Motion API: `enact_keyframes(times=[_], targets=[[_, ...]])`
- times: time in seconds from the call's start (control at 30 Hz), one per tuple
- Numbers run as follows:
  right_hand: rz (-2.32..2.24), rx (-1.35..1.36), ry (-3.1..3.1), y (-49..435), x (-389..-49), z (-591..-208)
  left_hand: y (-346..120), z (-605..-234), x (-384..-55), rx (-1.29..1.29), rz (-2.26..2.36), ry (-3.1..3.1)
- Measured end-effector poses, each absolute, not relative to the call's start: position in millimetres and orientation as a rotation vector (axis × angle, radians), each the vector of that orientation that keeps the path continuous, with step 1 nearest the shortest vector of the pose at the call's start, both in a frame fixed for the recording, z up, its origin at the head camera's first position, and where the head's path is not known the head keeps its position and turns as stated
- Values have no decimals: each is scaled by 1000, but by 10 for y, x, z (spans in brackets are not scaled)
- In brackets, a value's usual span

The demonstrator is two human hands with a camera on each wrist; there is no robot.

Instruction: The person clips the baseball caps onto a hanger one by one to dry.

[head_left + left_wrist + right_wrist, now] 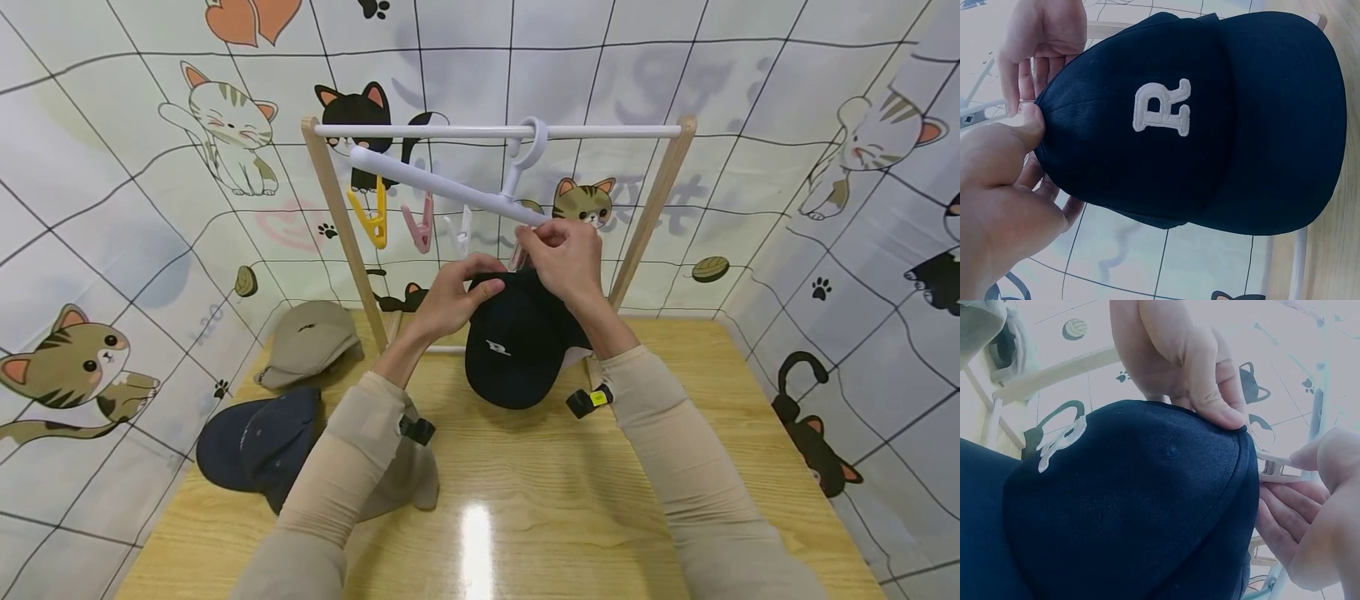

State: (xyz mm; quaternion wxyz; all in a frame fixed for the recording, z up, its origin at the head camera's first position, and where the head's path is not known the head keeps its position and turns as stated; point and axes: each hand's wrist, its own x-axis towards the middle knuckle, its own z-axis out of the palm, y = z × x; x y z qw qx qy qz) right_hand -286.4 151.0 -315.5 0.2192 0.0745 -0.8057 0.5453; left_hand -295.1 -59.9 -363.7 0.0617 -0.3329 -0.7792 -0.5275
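Note:
A dark baseball cap (517,342) with a white letter R hangs brim down below the right end of a white clip hanger (442,183). My left hand (453,300) pinches the cap's edge between thumb and fingers. With thumb and fingertips, my right hand (566,258) squeezes a pale clip (1279,469). In the right wrist view the clip's jaws meet the cap's edge. Farther left on the hanger hang a yellow clip (372,217), a pink clip (420,223) and a white clip (461,229).
The hanger tilts down to the right from a rack's white bar (450,132) between wooden posts (341,212). On the table's left lie a beige cap (311,342), a navy cap (262,442) and another beige cap (405,471), partly behind my left forearm. Cat-print cloth surrounds the table.

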Motion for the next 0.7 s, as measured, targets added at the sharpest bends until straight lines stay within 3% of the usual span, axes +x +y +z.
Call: enact_keyframes(times=[0.7], targets=[[1573, 237, -2210, 1522, -2865, -3153, -562, -3672, -3028, -944, -1783, -2324]])
